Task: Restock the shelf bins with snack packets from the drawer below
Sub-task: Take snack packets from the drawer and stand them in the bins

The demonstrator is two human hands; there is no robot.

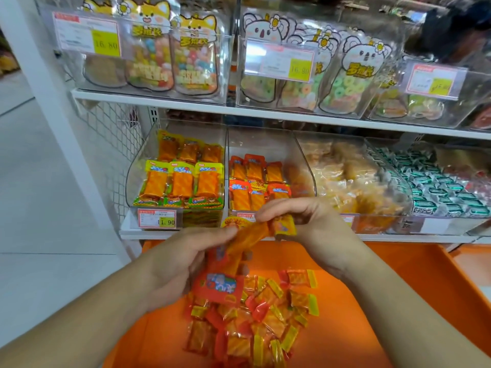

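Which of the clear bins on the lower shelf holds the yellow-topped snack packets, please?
The leftmost bin, beside the wire mesh, above the 11.90 price tag. Its front packets have yellow tops; the next bin's are red-orange.

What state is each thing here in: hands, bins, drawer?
Left hand: holds red packets.
Right hand: pinches orange packet.
Drawer: open, loose packets piled inside.
Yellow-packet bin: nearly full.
Red-packet bin: partly filled.
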